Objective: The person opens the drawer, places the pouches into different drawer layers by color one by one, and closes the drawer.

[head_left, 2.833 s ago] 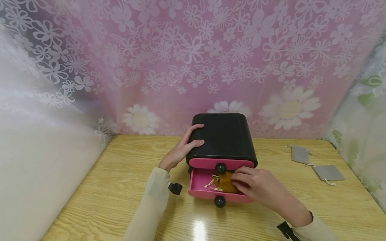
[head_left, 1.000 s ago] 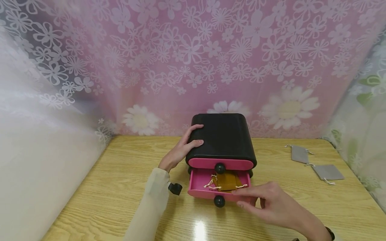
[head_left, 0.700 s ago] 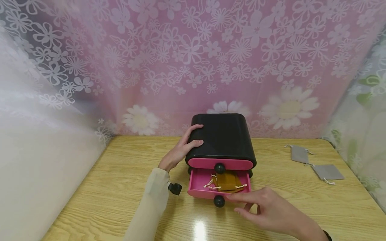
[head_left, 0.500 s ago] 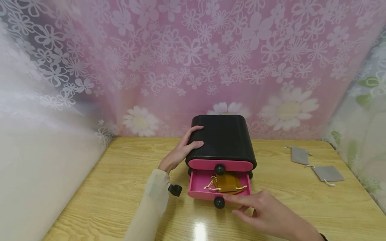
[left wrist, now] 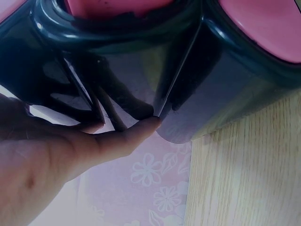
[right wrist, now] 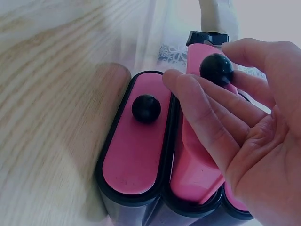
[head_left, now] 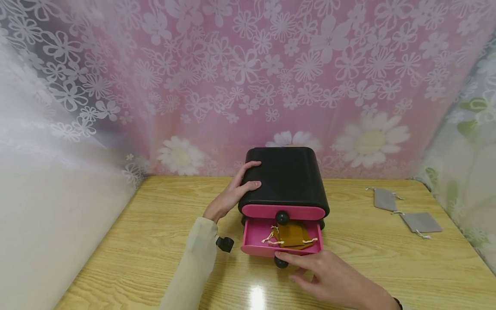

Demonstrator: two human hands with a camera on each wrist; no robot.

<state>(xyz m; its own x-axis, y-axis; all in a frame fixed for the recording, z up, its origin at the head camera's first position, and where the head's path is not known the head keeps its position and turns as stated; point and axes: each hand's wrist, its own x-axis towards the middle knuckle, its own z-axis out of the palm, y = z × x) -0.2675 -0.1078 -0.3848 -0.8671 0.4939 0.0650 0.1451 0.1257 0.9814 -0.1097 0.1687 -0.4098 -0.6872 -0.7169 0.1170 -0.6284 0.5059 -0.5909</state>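
2 hands are at a black drawer unit in the head view. The left hand lies against its left side, thumb and a finger stretched onto the top; its other fingers are hidden. The right hand, fingers loosely extended, is at the knob of the pulled-out pink drawer; its forefinger covers the knob's upper part. Mustard pouches with pale cords overlap in that drawer, too bunched to count, their far ends hidden beneath the upper drawer. 2 grey pouches lie on the table, well to the right.

The left wrist view shows the left hand's straightened fingers touching the unit's glossy side, where reflections confuse their outlines. The drawer fronts are cut off above.

In the right wrist view, 3 drawers are stacked. The bottom drawer is plain to see; the right hand hides most of the top 1. Its spread fingers surround the middle knob without a clear grip, and I cannot tell how firmly any touches.
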